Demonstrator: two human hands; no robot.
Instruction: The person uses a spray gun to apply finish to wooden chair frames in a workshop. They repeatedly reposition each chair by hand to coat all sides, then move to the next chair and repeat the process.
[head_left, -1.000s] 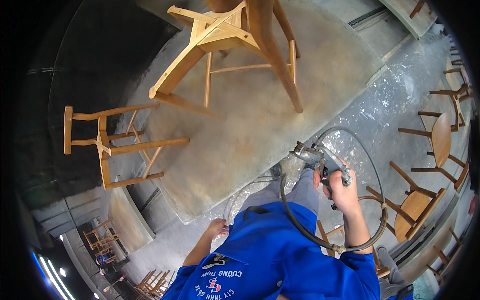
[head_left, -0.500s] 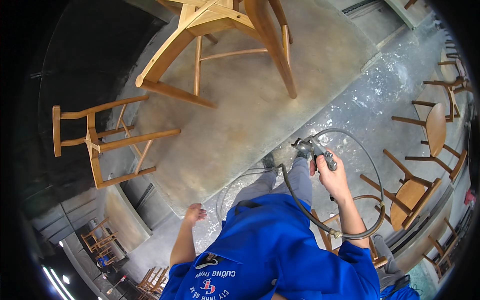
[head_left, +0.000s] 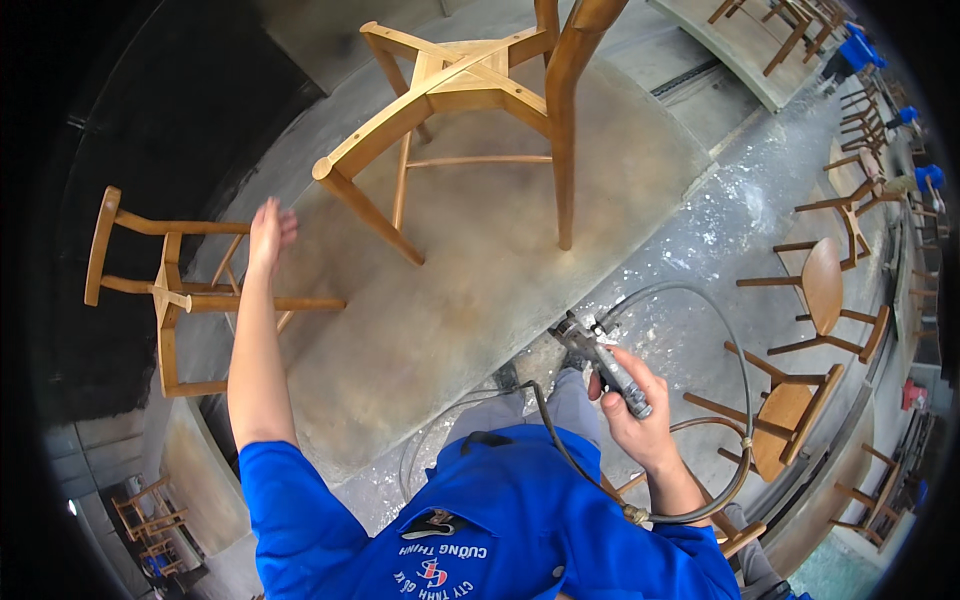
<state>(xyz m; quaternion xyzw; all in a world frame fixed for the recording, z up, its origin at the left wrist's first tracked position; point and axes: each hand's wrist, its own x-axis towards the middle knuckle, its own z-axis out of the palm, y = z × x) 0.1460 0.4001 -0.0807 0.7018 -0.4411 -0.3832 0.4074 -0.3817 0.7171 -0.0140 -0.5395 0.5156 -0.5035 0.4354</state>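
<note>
My right hand is wrapped around the grip of a grey metal spray gun, with dark hoses running from it in a loop beside my forearm. The gun's nozzle end points away from me, over the platform's near edge. My left arm stretches forward and left, and the left hand holds nothing, its fingers extended. That hand overlaps the legs of a brown wooden chair frame at the left; whether it touches them I cannot tell. Farther ahead stands a larger-looking wooden chair, its crossed underframe showing.
Both chairs are on a stained flat platform in front of me. Several wooden chairs line the right side, with people in blue farther back. A dark panel rises at the left. The hose loops near my right arm.
My left hand has risen from beside my body to the left chair frame. The spray gun has shifted slightly left and closer to me. The chairs appear shifted as my view moved.
</note>
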